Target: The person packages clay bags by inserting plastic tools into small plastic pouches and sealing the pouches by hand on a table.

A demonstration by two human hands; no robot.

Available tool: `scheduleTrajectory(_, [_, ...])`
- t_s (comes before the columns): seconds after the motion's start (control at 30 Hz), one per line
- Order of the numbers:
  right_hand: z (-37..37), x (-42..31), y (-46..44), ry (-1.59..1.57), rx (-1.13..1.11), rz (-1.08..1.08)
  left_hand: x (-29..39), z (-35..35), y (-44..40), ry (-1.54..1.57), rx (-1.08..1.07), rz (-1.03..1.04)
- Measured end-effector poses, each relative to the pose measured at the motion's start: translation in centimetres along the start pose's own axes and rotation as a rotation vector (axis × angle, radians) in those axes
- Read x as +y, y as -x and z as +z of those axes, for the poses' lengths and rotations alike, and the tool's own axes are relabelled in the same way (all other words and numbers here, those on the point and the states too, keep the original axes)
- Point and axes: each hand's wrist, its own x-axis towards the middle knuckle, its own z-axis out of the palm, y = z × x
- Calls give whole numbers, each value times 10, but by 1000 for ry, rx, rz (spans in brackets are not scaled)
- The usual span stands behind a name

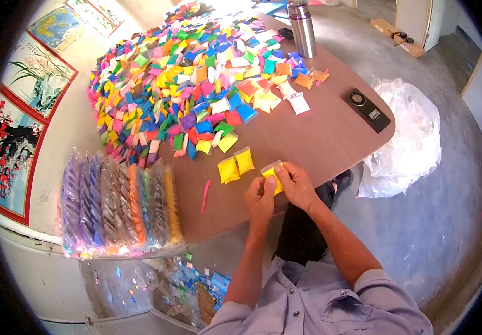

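A small yellow packet [272, 173] with a clear edge is held between both hands above the table's near edge. My left hand [260, 196] pinches its left side, and my right hand [298, 185] grips it from the right, thumb on top. Just left of the hands, two similar yellow packets [229, 171] lie side by side on the brown table [313, 125]. Farther left rests a thin pink stick-like piece [205, 195]; its kind is unclear.
A broad heap of colourful packets [179, 78] covers the far table. Clear bags of twisted coloured pieces [121, 206] stand at left. A steel thermos [303, 33] and a black device [368, 110] are on the right. A white plastic bag [405, 139] sits beside the table.
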Motion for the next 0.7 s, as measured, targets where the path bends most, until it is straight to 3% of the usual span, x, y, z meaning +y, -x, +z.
scheduleTrajectory(0.33, [1,0,-1,19,-20,-110,-8,-3,-7,92,31,13])
scheduleTrajectory(0.57, [4,3,0,-77,-17,23,12,-3,-2,38,45,-27])
scheduleTrajectory(0.7, [5,3,1,-50,9,-111,21,-2,-2,-6,48,-119])
